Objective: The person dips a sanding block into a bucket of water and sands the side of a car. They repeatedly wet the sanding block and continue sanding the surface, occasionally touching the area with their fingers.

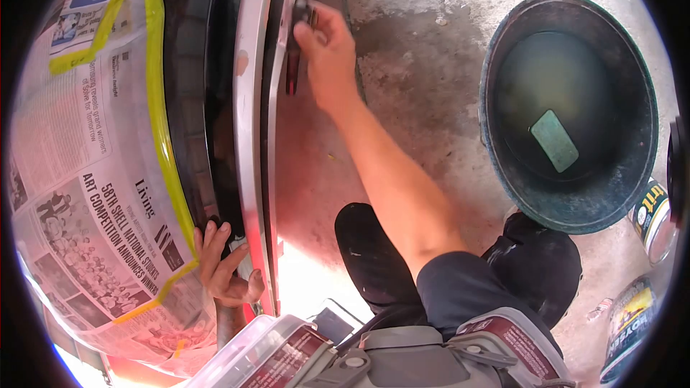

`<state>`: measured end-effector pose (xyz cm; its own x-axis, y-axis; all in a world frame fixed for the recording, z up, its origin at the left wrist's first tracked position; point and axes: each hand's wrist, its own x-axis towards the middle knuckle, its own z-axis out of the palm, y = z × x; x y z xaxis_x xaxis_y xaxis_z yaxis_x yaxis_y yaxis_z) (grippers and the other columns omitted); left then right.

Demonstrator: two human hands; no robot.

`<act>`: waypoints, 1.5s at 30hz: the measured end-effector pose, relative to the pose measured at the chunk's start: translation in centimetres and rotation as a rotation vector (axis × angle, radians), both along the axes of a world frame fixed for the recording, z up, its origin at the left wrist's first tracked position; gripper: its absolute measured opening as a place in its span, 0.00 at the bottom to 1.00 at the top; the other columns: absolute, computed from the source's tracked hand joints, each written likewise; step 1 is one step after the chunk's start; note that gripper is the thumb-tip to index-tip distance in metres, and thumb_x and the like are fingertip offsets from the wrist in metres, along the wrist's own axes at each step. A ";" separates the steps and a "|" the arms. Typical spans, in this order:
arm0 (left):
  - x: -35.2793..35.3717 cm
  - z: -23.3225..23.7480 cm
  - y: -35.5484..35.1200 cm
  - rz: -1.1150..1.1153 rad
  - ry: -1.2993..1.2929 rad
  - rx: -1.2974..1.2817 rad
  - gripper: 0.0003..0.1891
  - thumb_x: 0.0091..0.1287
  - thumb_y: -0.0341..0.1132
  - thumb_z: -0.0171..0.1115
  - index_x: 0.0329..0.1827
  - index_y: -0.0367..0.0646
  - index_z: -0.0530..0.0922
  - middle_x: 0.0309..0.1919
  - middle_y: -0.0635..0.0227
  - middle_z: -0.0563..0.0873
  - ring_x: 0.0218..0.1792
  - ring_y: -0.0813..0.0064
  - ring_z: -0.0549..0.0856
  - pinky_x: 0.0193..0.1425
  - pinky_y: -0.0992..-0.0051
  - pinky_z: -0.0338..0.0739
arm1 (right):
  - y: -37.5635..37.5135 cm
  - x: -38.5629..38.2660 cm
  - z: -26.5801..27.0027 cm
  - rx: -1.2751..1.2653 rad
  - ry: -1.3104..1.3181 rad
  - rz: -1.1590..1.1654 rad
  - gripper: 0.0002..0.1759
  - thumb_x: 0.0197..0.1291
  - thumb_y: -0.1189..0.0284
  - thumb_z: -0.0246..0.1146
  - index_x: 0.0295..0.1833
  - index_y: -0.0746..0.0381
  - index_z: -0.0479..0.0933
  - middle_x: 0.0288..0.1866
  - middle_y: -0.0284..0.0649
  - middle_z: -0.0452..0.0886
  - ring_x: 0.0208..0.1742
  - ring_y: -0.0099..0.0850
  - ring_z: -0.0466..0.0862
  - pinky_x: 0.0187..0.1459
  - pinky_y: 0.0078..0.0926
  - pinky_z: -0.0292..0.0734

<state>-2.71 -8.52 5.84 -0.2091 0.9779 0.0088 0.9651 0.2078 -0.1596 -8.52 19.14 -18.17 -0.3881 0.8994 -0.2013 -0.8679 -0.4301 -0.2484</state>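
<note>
My right hand (330, 54) is closed around a slim dark object (292, 72), black at the top and reddish at its lower end. I cannot make out its exact kind. It is held against the inner edge of a silver-grey vehicle panel frame (246, 100). Lower down, my left hand (226, 262) lies with fingers spread beside that frame, near the black strip. Its fingertips rest close to the yellow-green masking tape (167, 151). Newspaper (86, 194) covers the surface to the left, bordered by this tape.
At right stands a dark tub (496, 100) of cloudy water, with a greenish rectangular block (554, 141) in it. A labelled can (652, 219) and a printed container (629, 330) stand beside it. Concrete floor (424, 136) lies between. A respirator (417, 356) fills the bottom edge.
</note>
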 end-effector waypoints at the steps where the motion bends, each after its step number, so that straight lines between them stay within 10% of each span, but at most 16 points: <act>1: 0.0 -0.1 0.1 -0.001 -0.003 0.004 0.18 0.62 0.49 0.68 0.44 0.44 0.88 0.63 0.48 0.85 0.72 0.45 0.78 0.81 0.43 0.56 | -1.6 0.3 0.1 -0.007 -0.009 0.004 0.19 0.67 0.79 0.66 0.63 0.65 0.77 0.50 0.33 0.83 0.46 0.20 0.81 0.49 0.20 0.78; 15: 0.1 0.4 0.2 -0.041 -0.005 -0.069 0.18 0.70 0.48 0.64 0.50 0.40 0.84 0.67 0.45 0.80 0.74 0.39 0.74 0.80 0.38 0.55 | -2.4 1.3 1.8 -0.002 -0.133 -0.069 0.19 0.64 0.80 0.67 0.60 0.66 0.78 0.51 0.36 0.84 0.50 0.23 0.83 0.52 0.24 0.80; 24: -0.1 0.1 0.0 -0.021 -0.011 -0.010 0.18 0.61 0.48 0.67 0.44 0.44 0.87 0.63 0.48 0.85 0.72 0.45 0.77 0.82 0.44 0.55 | -0.7 1.2 0.4 0.279 -0.508 -0.179 0.19 0.61 0.80 0.68 0.59 0.67 0.79 0.59 0.51 0.83 0.59 0.44 0.84 0.60 0.37 0.79; 45: 0.0 0.0 0.0 -0.015 -0.015 0.004 0.19 0.64 0.52 0.66 0.44 0.45 0.88 0.63 0.49 0.85 0.72 0.46 0.77 0.81 0.44 0.56 | 3.7 1.8 -0.2 0.719 -1.097 -0.553 0.24 0.53 0.77 0.70 0.57 0.53 0.84 0.61 0.34 0.82 0.60 0.44 0.78 0.60 0.44 0.68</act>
<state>-2.75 -8.48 5.83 -0.1941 0.9809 0.0096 0.9704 0.1935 -0.1447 -6.71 22.79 -18.38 0.0922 0.9151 0.3925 -0.1078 0.4011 -0.9097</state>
